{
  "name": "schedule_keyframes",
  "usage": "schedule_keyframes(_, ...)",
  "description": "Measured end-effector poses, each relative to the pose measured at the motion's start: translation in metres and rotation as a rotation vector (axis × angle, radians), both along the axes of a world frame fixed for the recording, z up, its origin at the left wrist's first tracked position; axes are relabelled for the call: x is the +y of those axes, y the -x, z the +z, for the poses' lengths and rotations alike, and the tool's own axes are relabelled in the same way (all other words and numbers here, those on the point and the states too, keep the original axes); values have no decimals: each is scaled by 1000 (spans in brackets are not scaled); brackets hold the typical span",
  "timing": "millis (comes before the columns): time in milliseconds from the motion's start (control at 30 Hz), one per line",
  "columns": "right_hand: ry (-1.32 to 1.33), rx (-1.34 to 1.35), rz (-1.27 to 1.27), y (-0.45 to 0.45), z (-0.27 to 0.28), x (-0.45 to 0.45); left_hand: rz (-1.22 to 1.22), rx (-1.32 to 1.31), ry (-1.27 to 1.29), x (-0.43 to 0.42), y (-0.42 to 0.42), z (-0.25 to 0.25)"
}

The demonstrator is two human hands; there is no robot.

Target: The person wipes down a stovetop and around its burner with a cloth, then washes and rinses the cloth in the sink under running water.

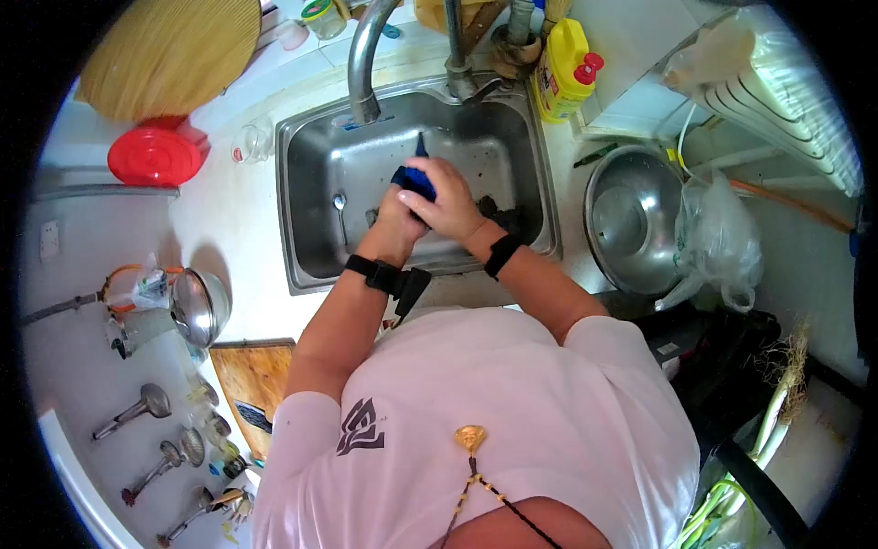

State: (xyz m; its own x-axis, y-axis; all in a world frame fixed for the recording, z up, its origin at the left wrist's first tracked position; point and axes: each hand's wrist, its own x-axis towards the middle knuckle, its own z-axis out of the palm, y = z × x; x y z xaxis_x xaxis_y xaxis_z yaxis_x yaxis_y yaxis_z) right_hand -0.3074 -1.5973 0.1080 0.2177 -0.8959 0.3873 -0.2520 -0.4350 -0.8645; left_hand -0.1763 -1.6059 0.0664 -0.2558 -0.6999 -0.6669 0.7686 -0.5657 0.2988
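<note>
Over the steel sink (291, 197) my two hands are together around a dark blue object (416, 181) with a narrow pointed end toward the faucet. Its kind is hard to make out, as my fingers cover much of it. My left hand (397, 218) is closed around its lower part. From the right, my right hand (444, 199) wraps over it, thumb across the front. A spoon (339, 203) lies in the basin left of my hands. Some dark pieces (498, 215) rest in the basin by my right wrist.
Above the basin hangs the curved faucet (362, 64). A yellow bottle (562, 73) with a red top stands behind right. On the right are a metal bowl (631, 197) and a plastic bag (722, 238); on the left, a red container (155, 156) and a glass (249, 145).
</note>
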Motion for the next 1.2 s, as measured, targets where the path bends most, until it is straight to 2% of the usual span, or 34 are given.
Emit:
schedule_keyframes(33, 106, 131, -5, -5, 0, 2, -25, 121, 91, 0, -9, -25)
schedule_keyframes(100, 166, 67, -33, -17, -9, -2, -4, 87, 73, 3, -8, -34)
schedule_keyframes(167, -19, 33, -32, -26, -20, -8, 16, 14, 36, 7, -4, -40)
schedule_keyframes(200, -63, 59, -32, -29, -13, -8, 85, -94, -89, 10, 0, -11)
schedule_keyframes(400, -182, 197, -5, -49, -23, -14, -2, -223, 2, 20, -20, -33)
schedule_keyframes(567, -187, 257, -50, -72, -28, -8, 73, -107, -24, 30, -29, -21)
schedule_keyframes(633, -202, 288, -74, -80, -33, -8, 88, -40, -48, 32, -35, -31)
schedule_keyframes(700, -184, 299, -82, -85, -35, -8, 53, 33, 91, 32, -40, -45)
schedule_keyframes(800, -202, 307, -45, -85, -30, -8, 50, 8, 56, 32, -39, -51)
schedule_keyframes(900, -199, 290, -83, -86, -41, -8, 47, -76, 33, 38, -38, -17)
schedule_keyframes(933, -196, 291, -80, -83, -42, -9, 51, -75, 36, 38, -38, -19)
schedule_keyframes(1000, -356, 156, -79, -70, -40, -16, 73, 85, 10, 31, -35, -25)
schedule_keyframes(1033, -346, 163, -88, -58, -45, -21, 66, 94, 20, 28, -32, -16)
schedule_keyframes(1100, -658, -13, -196, -31, -52, -32, -79, 285, 155, 24, -26, 7)
schedule_keyframes(1133, -877, -153, -137, -13, -43, -34, -58, 339, 122, 21, -20, 20)
schedule_keyframes(1167, -867, -148, -140, 4, -40, -36, -61, 345, 132, 16, -10, 19)
schedule_keyframes(1200, -988, -262, -44, 22, -44, -38, -94, 386, 122, 10, -1, 16)
